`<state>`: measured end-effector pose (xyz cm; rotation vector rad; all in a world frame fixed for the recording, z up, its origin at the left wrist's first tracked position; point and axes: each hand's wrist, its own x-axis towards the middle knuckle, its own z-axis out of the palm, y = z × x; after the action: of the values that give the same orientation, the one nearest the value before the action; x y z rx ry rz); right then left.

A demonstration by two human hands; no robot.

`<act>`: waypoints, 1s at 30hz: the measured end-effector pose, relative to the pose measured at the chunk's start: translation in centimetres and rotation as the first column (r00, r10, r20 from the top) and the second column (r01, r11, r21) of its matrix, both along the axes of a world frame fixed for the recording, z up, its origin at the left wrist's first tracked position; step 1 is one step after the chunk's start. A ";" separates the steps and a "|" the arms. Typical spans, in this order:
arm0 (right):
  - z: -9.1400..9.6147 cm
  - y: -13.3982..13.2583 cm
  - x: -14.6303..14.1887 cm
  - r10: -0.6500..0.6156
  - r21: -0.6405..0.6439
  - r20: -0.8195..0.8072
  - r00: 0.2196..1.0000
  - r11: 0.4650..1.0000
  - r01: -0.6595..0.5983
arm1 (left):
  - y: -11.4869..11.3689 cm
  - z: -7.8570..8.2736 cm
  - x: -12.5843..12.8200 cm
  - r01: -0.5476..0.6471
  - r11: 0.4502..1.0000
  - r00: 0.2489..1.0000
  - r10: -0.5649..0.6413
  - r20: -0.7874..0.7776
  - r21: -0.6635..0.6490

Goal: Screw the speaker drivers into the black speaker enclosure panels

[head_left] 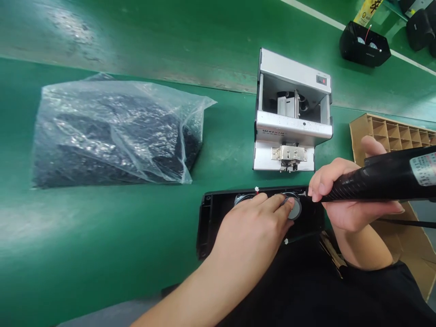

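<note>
A long black speaker housing (211, 213) lies at the table's front edge with its inside facing up. Two round speaker drivers sit in it, and my left hand (254, 222) partly covers both. Its fingers are closed round the right speaker driver (294, 210), whose grey round back shows. My right hand (344, 195) grips a black electric screwdriver (378, 179), held almost level. The bit (302, 194) points left and reaches the edge of the right driver; a screw at its tip is too small to make out. Small white connectors (256, 189) stick out by the housing.
Behind the housing stands a silver screw feeder (293, 122) with a red-lit switch. A clear plastic bag (119, 131) of dark parts lies at left. At right is a divided cardboard box (391, 131). Another black housing (364, 47) with drivers sits at the far right.
</note>
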<state>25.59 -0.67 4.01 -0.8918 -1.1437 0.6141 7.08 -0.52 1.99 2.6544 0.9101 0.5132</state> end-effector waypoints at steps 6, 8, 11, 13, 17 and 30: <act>0.1 0.1 -0.1 0.007 0.030 -0.031 0.999 1.000 -0.006 | 0.0 -0.1 0.1 -0.001 1.000 1.000 0.001 0.003 -0.005; 0.2 0.1 0.0 -0.008 0.042 -0.018 1.000 0.999 0.009 | 0.0 -0.2 0.0 0.005 1.000 1.000 -0.005 0.001 -0.007; 0.3 0.1 0.3 -0.012 0.045 0.014 1.000 0.999 0.011 | 0.1 -0.2 0.0 0.014 1.000 1.000 -0.014 0.002 -0.009; 0.3 0.0 0.6 0.016 0.021 0.030 0.999 1.000 -0.017 | 0.1 -0.3 -0.1 0.015 1.000 1.000 -0.015 -0.002 -0.010; 0.3 0.0 1.2 0.067 -0.021 0.065 0.996 0.998 -0.066 | 0.1 -0.4 -0.1 0.009 1.000 1.000 -0.009 -0.025 -0.022; -0.6 0.3 1.1 0.095 0.007 0.058 0.994 0.995 -0.095 | 0.2 -0.4 0.1 0.002 0.996 0.997 -0.009 -0.083 -0.087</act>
<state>26.69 -0.40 3.45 -0.8557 -1.2458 0.6634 7.15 -0.32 1.59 2.6155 0.9268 0.3555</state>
